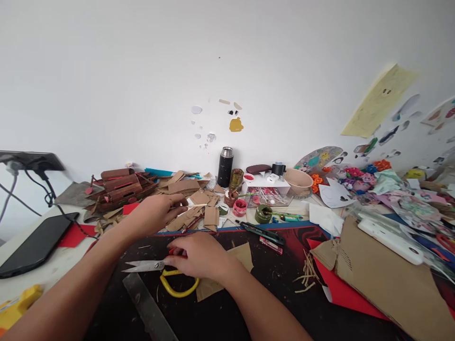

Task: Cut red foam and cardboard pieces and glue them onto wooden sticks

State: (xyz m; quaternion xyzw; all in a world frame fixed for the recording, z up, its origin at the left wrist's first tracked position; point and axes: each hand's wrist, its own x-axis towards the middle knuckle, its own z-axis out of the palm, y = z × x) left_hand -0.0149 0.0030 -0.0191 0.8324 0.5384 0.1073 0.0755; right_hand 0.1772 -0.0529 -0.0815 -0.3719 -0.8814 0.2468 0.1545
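My left hand [161, 211] reaches over the pile of cardboard scraps [190, 194], its curled fingers around one end of a thin pale stick [197, 205]. Nearer to me, my right hand [194, 255] is over the yellow-handled scissors [179, 293], with its thumb by the pivot. Something small and red shows between its curled fingers, too hidden to name. The scissor blades point left, slightly apart. Under my right wrist lies a piece of brown cardboard [245, 255]. A metal ruler [147, 305] is on the dark mat below the blades.
Paint jars [240, 207], a black flask [225, 168] and a small white drawer box [270, 189] stand at the back. A brown model ship [122, 187] and a phone [37, 241] are left. A cutter [261, 232], twine bits [306, 274] and a cardboard sheet [387, 279] lie right.
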